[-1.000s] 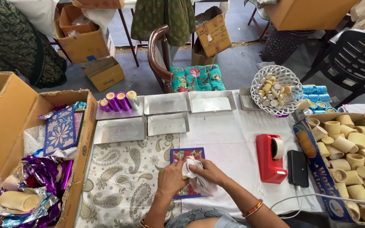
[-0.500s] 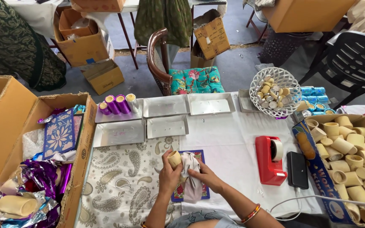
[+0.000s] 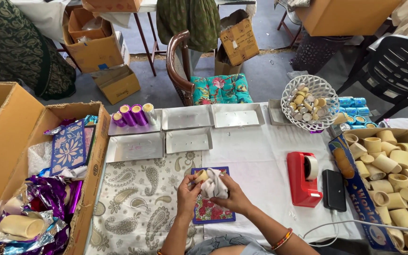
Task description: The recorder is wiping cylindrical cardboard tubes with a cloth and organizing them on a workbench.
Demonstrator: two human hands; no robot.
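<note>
Table (image 3: 260, 160) under white cloth, with a paisley cloth (image 3: 138, 198) spread over its left part. Cardboard box (image 3: 79, 189) at far left, filled with purple foil scraps and a blue floral card. Second box (image 3: 355, 189) at right edge holds many plain beige tubes. Metal trays (image 3: 187, 117) in two rows along the far side; the leftmost carries purple-wrapped tubes (image 3: 131, 114). White lattice basket (image 3: 310, 101) of small caps sits beyond the red tape dispenser (image 3: 304, 182), a black phone (image 3: 334, 190) just beside it. Floral box lid (image 3: 211, 210), blue-bordered, lies near the table's front edge, beneath both hands. Left hand (image 3: 187, 193) closed around a small beige tube (image 3: 200, 176), held tilted above the lid. Right hand (image 3: 230, 196) clutches a crumpled white cloth (image 3: 213, 185), pressed against the tube.
</note>
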